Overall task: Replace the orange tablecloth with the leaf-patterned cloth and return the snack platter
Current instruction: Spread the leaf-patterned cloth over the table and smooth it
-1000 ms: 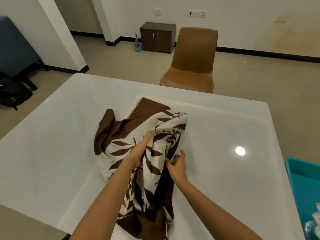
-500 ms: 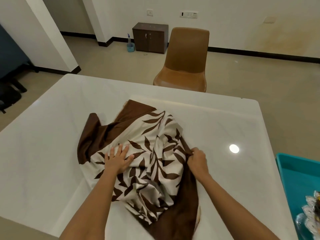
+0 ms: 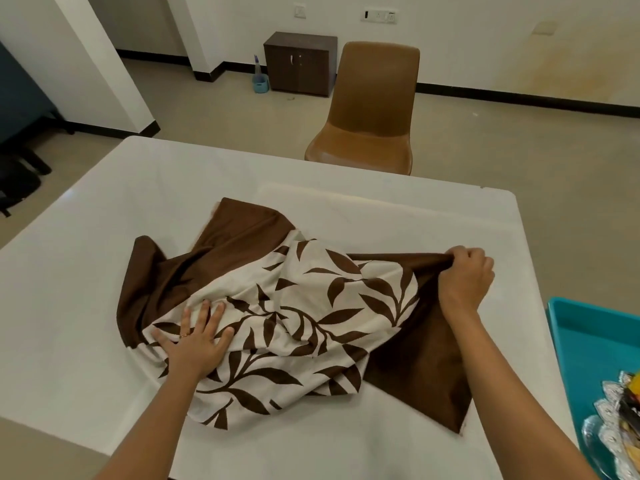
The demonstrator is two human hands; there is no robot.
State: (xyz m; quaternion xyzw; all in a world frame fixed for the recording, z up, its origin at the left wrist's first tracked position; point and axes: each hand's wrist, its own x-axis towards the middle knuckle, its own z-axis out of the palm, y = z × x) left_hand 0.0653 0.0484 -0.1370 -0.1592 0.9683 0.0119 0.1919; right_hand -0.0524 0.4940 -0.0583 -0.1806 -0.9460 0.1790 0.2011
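Left hand (image 3: 194, 344) flat, fingers spread, on the leaf-patterned cloth (image 3: 311, 317), right hand (image 3: 465, 275) fisted around its brown edge, white table (image 3: 104, 271) beneath.

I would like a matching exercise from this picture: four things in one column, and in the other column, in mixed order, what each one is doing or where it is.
Things:
1. left hand
2. right hand
3. brown chair
4. teal tray

States or places:
A. beyond the table's far edge
B. pressed flat on the leaf-patterned cloth
C. at the table's right side
D. closed on the cloth's brown border

Pairs: 1-B, 2-D, 3-A, 4-C
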